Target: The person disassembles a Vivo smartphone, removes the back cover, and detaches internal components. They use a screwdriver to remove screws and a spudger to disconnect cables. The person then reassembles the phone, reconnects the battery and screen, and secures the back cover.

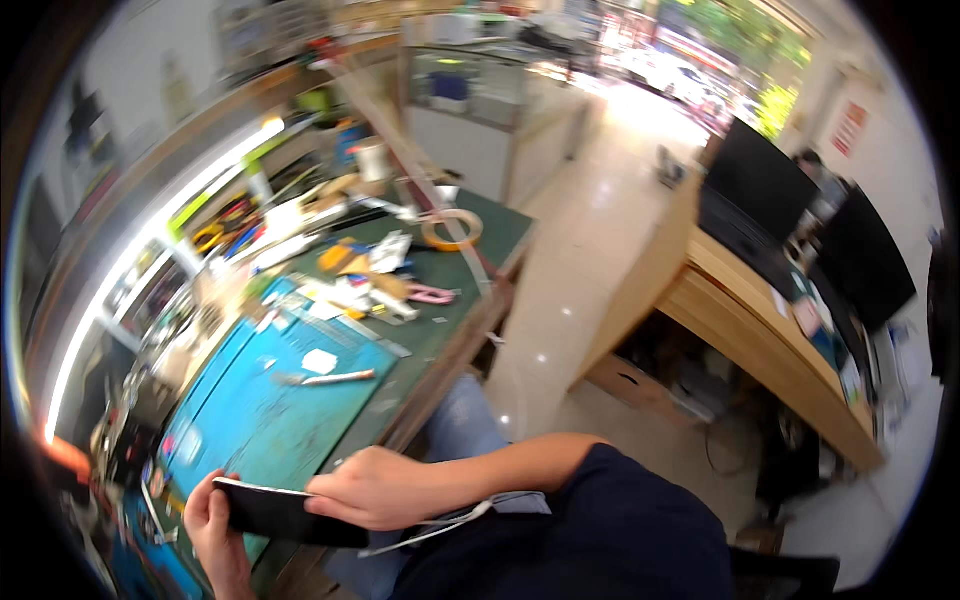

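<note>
A dark, flat phone (270, 510) with a pale edge is held low over the near edge of the workbench. My left hand (212, 528) is closed around its left end, thumb and fingers on either side. At the other end, my right hand (375, 488) has its fingers curled against the phone; its fingertips are partly hidden. Below my right wrist runs a white cable (455, 520), and I cannot tell whether the hand touches it. Beyond my hands lies a blue work mat (250, 400) with a brush-like tool with a white handle (338, 378) on it.
Scraps and small tools crowd the far part of the green bench top (510, 235), among them pink-handled scissors (432, 294) and a roll of yellow tape (452, 230). A lit strip lamp (120, 265) edges the left side. To the right stands a wooden desk (760, 330) with a black laptop (750, 200).
</note>
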A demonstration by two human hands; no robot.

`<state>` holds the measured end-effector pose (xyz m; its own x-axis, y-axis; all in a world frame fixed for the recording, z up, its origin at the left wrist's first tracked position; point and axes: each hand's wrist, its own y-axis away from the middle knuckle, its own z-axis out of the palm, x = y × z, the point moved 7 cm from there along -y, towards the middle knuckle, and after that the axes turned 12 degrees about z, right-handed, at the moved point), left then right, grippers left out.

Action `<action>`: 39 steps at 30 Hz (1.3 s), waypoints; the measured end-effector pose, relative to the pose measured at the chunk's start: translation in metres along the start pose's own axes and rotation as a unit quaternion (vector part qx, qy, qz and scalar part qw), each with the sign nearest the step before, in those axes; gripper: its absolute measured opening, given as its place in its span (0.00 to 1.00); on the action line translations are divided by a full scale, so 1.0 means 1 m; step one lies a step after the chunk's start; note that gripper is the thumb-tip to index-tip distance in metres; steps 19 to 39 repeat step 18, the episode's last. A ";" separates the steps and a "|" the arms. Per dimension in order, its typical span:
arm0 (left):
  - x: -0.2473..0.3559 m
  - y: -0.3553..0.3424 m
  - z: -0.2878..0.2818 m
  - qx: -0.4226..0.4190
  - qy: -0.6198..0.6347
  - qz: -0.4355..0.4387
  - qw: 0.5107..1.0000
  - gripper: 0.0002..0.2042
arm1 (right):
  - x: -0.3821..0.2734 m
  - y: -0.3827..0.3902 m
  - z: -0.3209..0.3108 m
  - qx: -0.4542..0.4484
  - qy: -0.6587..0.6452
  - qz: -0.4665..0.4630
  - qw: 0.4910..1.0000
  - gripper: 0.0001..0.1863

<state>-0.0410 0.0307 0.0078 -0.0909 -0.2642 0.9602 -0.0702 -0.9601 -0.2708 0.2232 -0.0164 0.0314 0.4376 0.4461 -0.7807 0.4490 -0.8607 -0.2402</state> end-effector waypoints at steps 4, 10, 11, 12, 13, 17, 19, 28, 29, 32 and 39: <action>-0.012 -0.031 -0.005 0.049 -0.126 0.029 0.990 0.26 | 0.036 -0.024 -0.016 0.126 -0.118 0.072 0.982 0.19; 0.043 -0.012 -0.007 0.089 -0.418 0.322 0.845 0.19 | 0.059 -0.076 -0.001 0.197 -0.034 0.149 0.968 0.23; 0.048 -0.007 0.001 0.075 -0.442 0.328 0.831 0.20 | 0.052 -0.081 -0.003 0.193 0.004 0.157 0.968 0.23; 0.052 -0.004 0.008 0.061 -0.462 0.338 0.818 0.20 | 0.048 -0.084 -0.008 0.192 0.046 0.166 0.966 0.23; 0.054 -0.001 0.014 0.046 -0.481 0.347 0.804 0.21 | 0.055 -0.090 0.002 0.212 0.099 0.154 0.960 0.23; 0.048 -0.003 0.028 -0.004 -0.524 0.376 0.764 0.24 | 0.052 -0.073 -0.004 0.280 0.231 0.117 0.924 0.27; 0.045 -0.006 0.032 -0.002 -0.518 0.378 0.768 0.24 | 0.043 -0.063 -0.012 0.329 0.255 0.083 0.905 0.27; 0.045 -0.006 0.032 -0.002 -0.518 0.378 0.768 0.24 | 0.043 -0.063 -0.012 0.329 0.255 0.083 0.905 0.27; 0.045 -0.006 0.032 -0.002 -0.518 0.378 0.768 0.24 | 0.043 -0.063 -0.012 0.329 0.255 0.083 0.905 0.27; 0.045 -0.006 0.032 -0.002 -0.518 0.378 0.768 0.24 | 0.043 -0.063 -0.012 0.329 0.255 0.083 0.905 0.27; 0.045 -0.006 0.032 -0.002 -0.518 0.378 0.768 0.24 | 0.043 -0.063 -0.012 0.329 0.255 0.083 0.905 0.27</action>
